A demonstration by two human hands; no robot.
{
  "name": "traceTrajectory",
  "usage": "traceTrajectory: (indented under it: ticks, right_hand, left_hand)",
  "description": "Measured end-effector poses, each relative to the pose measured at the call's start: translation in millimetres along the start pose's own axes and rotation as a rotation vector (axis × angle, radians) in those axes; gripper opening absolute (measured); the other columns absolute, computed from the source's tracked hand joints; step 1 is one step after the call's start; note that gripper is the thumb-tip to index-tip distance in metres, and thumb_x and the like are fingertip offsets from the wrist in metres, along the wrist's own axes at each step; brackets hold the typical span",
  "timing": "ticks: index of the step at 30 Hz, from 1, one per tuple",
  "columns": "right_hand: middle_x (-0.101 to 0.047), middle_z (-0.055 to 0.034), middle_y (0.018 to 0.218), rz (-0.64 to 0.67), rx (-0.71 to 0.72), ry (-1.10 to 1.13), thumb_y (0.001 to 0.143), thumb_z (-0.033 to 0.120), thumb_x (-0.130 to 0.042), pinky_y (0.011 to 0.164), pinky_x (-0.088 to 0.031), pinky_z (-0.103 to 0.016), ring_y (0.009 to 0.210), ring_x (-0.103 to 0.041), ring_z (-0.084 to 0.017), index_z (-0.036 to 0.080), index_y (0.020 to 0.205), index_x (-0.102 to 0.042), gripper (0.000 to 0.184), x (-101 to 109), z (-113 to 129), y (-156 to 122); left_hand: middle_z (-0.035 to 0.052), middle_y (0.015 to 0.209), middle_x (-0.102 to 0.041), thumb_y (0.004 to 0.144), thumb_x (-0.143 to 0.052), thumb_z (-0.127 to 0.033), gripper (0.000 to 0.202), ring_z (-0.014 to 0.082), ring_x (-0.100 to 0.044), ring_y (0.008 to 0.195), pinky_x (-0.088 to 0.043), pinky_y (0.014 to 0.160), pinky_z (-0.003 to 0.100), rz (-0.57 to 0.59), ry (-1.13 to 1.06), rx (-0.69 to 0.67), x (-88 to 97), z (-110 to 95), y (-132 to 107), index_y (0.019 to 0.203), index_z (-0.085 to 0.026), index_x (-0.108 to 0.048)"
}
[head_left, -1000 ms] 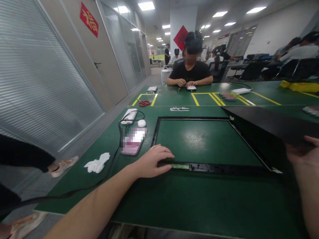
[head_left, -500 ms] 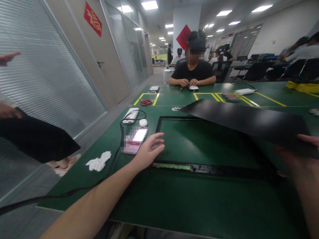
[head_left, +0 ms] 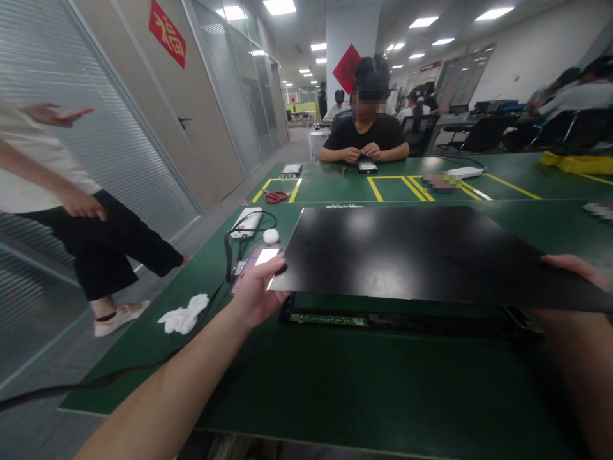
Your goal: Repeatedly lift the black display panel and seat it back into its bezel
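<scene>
Aligning, seemingly: one black panel (head_left: 407,249), held over a dark frame (head_left: 407,324); left edge pinched by left hand (head_left: 256,291), right edge gripped by right hand (head_left: 582,267). Any lowering would call for squared edges. Beneath: green table (head_left: 359,383).

The only view, head-worn, looks forward and down over the worktop (head_left: 364,383) from above its near edge. The hands (head_left: 256,292) sit close, toward eight and four o'clock in frame, with the black panel (head_left: 397,249) between them; beyond, the view reaches a seated co-worker (head_left: 368,135) toward one o'clock and a door (head_left: 204,140) toward ten.
</scene>
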State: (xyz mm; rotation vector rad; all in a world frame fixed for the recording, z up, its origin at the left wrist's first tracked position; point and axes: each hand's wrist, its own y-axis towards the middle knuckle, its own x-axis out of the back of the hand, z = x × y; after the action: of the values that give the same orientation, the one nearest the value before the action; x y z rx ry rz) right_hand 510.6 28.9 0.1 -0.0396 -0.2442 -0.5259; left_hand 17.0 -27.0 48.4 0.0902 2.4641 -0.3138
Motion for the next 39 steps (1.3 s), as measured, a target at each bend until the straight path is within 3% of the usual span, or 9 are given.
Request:
traceTrajectory:
  ticks: [3, 6, 8, 11, 14, 19, 27, 39]
  right_hand:
    - [-0.078, -0.0102, 0.097, 0.062, -0.135, 0.151, 0.069, 0.044, -0.06, 0.074, -0.062, -0.057, 0.089, -0.073, -0.036, 0.029, 0.1, -0.074, 0.037, -5, 9, -5]
    - [-0.078, -0.008, 0.102, 0.253, -0.244, 0.177, 0.066, 0.034, -0.064, 0.072, -0.063, -0.049, 0.09, -0.074, -0.034, 0.029, 0.108, -0.074, 0.043, -10, 18, -10]
    - [-0.078, -0.0077, 0.107, 0.355, -0.282, 0.167, 0.065, 0.03, -0.065, 0.071, -0.063, -0.044, 0.092, -0.074, -0.032, 0.028, 0.111, -0.073, 0.047, -12, 18, -10]
    - [-0.077, -0.0096, 0.107, 0.405, -0.276, 0.138, 0.067, 0.028, -0.065, 0.066, -0.061, -0.034, 0.09, -0.074, -0.026, 0.026, 0.112, -0.073, 0.045, -14, 8, -3]
    - [-0.077, -0.0098, 0.095, 0.301, -0.247, 0.102, 0.068, 0.024, -0.066, 0.055, -0.056, -0.026, 0.075, -0.072, -0.02, 0.024, 0.109, -0.072, 0.042, -15, -2, 4]
    - [-0.074, -0.0075, 0.074, 0.066, -0.218, 0.013, 0.076, 0.02, -0.06, 0.047, -0.048, -0.021, 0.058, -0.065, -0.016, 0.023, 0.105, -0.064, 0.03, -19, 3, 1]
    - [-0.076, -0.013, 0.079, 0.071, -0.204, -0.194, 0.085, 0.028, -0.054, 0.054, -0.053, -0.028, 0.064, -0.069, -0.02, 0.022, 0.094, -0.054, 0.01, -28, 15, -8]
    - [-0.072, -0.0073, 0.073, -0.035, -0.174, -0.3, 0.079, 0.029, -0.061, 0.05, -0.047, -0.025, 0.061, -0.066, -0.018, 0.023, 0.099, -0.054, 0.022, -26, 10, -5]
  left_hand:
    - [0.0061, 0.086, -0.078, 0.074, -0.061, -0.007, 0.047, 0.0163, -0.072, 0.067, -0.057, 0.06, 0.021, 0.034, 0.049, -0.016, 2.0, 0, 0, 0.12, -0.01, -0.068]
    - [0.0044, 0.084, -0.077, 0.073, -0.062, -0.008, 0.044, 0.0144, -0.07, 0.065, -0.056, 0.06, 0.019, -0.06, 0.053, -0.067, 5.4, -1, 3, 0.116, -0.01, -0.07]
    - [0.0023, 0.08, -0.077, 0.072, -0.062, -0.008, 0.046, 0.0134, -0.069, 0.064, -0.055, 0.059, 0.018, -0.114, 0.047, -0.108, 6.9, -2, 4, 0.116, -0.011, -0.07]
    - [0.0022, 0.082, -0.077, 0.07, -0.063, -0.011, 0.052, 0.0155, -0.069, 0.067, -0.055, 0.06, 0.02, -0.069, 0.096, -0.141, 6.6, -4, 3, 0.121, -0.013, -0.069]
    - [0.0035, 0.088, -0.078, 0.068, -0.066, -0.013, 0.051, 0.0172, -0.07, 0.071, -0.056, 0.063, 0.023, -0.009, 0.145, -0.141, 4.9, -3, 1, 0.12, -0.013, -0.071]
    - [0.0038, 0.092, -0.078, 0.069, -0.069, -0.015, 0.05, 0.0171, -0.068, 0.071, -0.05, 0.058, 0.022, -0.059, 0.193, -0.119, 7.2, 3, 2, 0.119, -0.014, -0.072]
    - [0.0062, 0.105, -0.078, 0.069, -0.073, -0.018, 0.06, 0.0204, -0.07, 0.08, -0.051, 0.061, 0.024, -0.069, 0.245, -0.089, 7.6, 6, 1, 0.129, -0.016, -0.068]
    - [0.0089, 0.113, -0.077, 0.073, -0.075, -0.02, 0.054, 0.0246, -0.073, 0.093, -0.053, 0.064, 0.024, 0.009, 0.28, -0.055, 15.8, 18, 8, 0.126, -0.017, -0.07]
